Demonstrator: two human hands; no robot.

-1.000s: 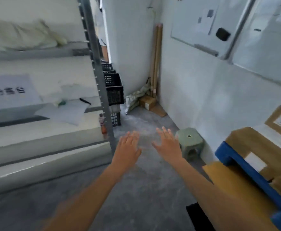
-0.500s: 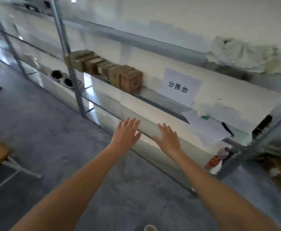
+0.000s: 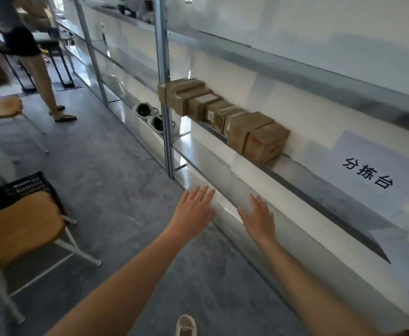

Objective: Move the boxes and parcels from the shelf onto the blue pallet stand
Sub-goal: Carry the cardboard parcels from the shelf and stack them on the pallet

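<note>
Both my arms are stretched out ahead of me, and my left hand [image 3: 193, 209] and right hand [image 3: 259, 218] are flat, palms down, fingers straight and slightly spread, holding nothing and set a little apart from each other. They hover in front of the lower edge of the metal shelf [image 3: 295, 187], near it, though I cannot tell whether the fingertips touch it. The boxes [image 3: 222, 115] I am after sit higher up on that shelf, a row of brown cardboard parcels packed side by side, running from the upright post [image 3: 163, 93] toward the right, the nearest one [image 3: 266, 141] the largest and tilted a little. They are well beyond my hands, up and to the right. To the right of the row a white paper sign [image 3: 373, 170] with dark characters leans against the back of the shelf. Low down behind the post lie a couple of dark round things [image 3: 150, 115] I cannot make out. On my left stands a wooden-seated chair [image 3: 21, 229] with white legs, a black plastic crate [image 3: 21, 187] just behind it. Further off another person [image 3: 36, 59] stands on the grey floor [image 3: 116, 190], only the legs and sandals plain. The toe of a pale shoe [image 3: 186, 324] shows at the bottom edge.
</note>
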